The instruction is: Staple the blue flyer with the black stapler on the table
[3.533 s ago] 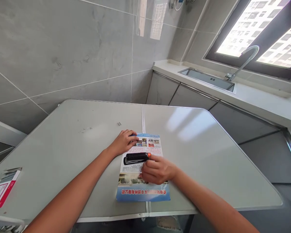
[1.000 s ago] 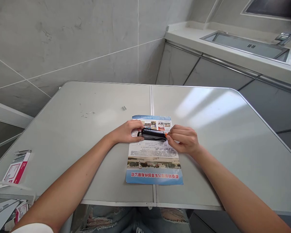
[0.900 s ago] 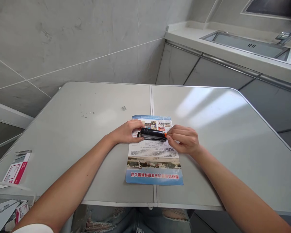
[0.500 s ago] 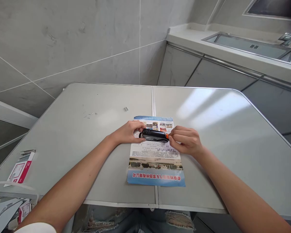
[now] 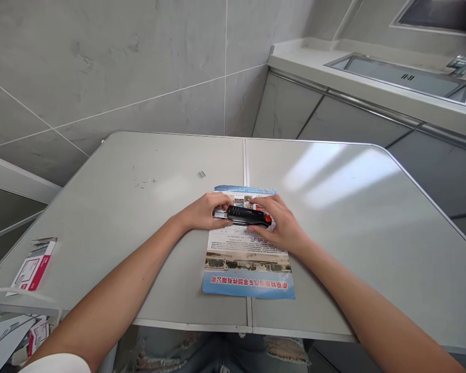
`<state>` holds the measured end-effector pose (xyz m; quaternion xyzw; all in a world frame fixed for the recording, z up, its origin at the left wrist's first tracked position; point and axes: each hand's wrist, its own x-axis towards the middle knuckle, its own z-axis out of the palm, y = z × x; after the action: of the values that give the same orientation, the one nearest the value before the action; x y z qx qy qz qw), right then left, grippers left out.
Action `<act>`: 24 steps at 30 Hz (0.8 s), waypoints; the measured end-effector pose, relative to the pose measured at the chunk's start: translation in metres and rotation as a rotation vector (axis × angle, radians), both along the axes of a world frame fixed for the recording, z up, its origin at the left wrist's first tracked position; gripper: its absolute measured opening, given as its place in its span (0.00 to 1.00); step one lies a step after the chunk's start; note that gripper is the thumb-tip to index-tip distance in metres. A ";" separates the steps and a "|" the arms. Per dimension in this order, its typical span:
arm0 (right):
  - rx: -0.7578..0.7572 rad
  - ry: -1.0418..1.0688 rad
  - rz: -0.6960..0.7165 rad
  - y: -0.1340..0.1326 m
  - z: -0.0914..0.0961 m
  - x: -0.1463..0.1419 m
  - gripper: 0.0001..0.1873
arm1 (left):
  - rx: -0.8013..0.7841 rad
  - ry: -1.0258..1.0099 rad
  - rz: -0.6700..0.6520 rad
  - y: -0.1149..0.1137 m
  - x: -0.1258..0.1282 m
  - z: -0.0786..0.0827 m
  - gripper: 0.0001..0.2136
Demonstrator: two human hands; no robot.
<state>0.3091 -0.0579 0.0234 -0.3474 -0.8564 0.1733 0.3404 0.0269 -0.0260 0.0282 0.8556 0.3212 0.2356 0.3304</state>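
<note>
A black stapler (image 5: 245, 215) with an orange-red piece at its right end lies crosswise above a printed paper sheet (image 5: 248, 283). My left hand (image 5: 206, 211) grips its left end, thumb below and fingers above. Between those fingers a silvery metal part (image 5: 219, 214) sticks out of the stapler's left end. My right hand (image 5: 278, 223) holds the right end, the thumb at the near side and the fingers reaching over the far side. The sheet lies flat, partly covered by the stapler and both hands.
A strip of staples (image 5: 202, 174) and several loose staples (image 5: 143, 184) lie on the white table (image 5: 314, 290). A red and white box (image 5: 34, 264) sits at the left edge. Beyond the table stand a grey wall and a counter with a sink (image 5: 399, 77).
My right hand has shifted left, from pinching the orange-red end to holding the stapler's body around it. A metal part now shows out of the left end.
</note>
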 end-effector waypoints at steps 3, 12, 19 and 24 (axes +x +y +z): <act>-0.042 -0.054 0.017 -0.003 -0.005 -0.004 0.21 | -0.093 -0.073 0.004 0.001 -0.004 0.000 0.25; 0.394 0.135 -0.143 -0.011 0.002 0.006 0.27 | -0.482 -0.753 0.299 -0.002 0.008 -0.006 0.23; 0.542 -0.124 -0.059 -0.014 -0.009 0.014 0.30 | -1.118 -0.771 0.115 0.000 0.010 -0.013 0.29; 0.521 -0.133 -0.069 -0.014 -0.013 0.016 0.31 | -1.116 -0.764 0.116 -0.001 0.006 -0.013 0.20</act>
<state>0.3250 -0.0719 0.0105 -0.2878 -0.8803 -0.0877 0.3668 0.0325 -0.0271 0.0149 0.3950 0.3010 0.3376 0.7996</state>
